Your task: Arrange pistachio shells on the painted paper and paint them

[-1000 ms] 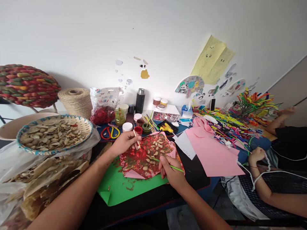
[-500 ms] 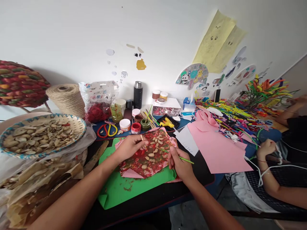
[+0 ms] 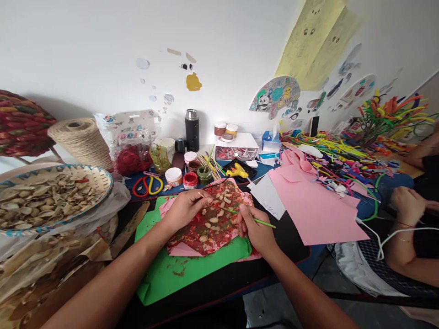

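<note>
My left hand (image 3: 185, 210) is closed on a thin pale wooden stick (image 3: 200, 194), mostly hidden by the fingers, above the left part of a paint-smeared pink sheet (image 3: 219, 244). Whether the stick ends in bristles I cannot tell. My right hand (image 3: 257, 230) grips a green-handled paintbrush (image 3: 264, 223), its tip over the sheet close to several unpainted peanuts (image 3: 214, 220). Beneath the sheet lies green paper (image 3: 168, 278) with brown smears. Opened jars of red paint (image 3: 190, 180) and green paint (image 3: 205, 175) stand just behind it.
Scissors (image 3: 147, 186) and a yellow glue gun (image 3: 237, 170) lie behind the sheet. At left are a basket of shells (image 3: 106, 185) and a twine spool (image 3: 80, 141). Pink paper (image 3: 322, 219) covers the right side. A co-worker's arm (image 3: 408, 228) shows far right.
The view has shifted, so the surroundings sit differently in frame. My left hand has come nearer the sheet's middle, and its stick shows less. Both hands keep their hold.
</note>
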`<action>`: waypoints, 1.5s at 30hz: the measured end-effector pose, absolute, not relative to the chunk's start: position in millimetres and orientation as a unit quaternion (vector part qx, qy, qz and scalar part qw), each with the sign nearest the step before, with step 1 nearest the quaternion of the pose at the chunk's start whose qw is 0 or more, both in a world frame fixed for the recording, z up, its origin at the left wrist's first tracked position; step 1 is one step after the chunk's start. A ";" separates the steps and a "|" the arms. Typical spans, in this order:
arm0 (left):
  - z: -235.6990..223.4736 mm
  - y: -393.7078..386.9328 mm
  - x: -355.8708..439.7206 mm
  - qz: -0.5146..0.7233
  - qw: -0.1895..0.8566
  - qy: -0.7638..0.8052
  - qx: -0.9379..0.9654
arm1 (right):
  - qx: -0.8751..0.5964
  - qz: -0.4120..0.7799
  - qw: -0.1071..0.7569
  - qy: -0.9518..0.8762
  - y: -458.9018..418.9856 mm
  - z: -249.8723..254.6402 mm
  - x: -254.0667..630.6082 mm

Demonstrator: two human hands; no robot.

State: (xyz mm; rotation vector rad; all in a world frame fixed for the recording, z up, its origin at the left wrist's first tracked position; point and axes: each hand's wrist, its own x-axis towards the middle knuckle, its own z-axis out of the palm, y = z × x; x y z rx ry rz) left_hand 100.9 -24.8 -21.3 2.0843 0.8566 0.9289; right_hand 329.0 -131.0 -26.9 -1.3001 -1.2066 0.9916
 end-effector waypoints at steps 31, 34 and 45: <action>-20.5 -27.3 99.5 0.337 0.347 0.352 0.801 | -0.538 0.420 0.472 -0.558 -132.7 -29.6 326.5; -17.0 -27.0 92.6 0.336 0.353 0.349 0.800 | -0.537 0.417 0.458 -0.573 -133.0 -30.6 320.8; -8.9 -22.3 79.6 0.325 0.379 0.360 0.788 | -0.506 0.430 0.462 -0.588 -134.2 -32.2 317.4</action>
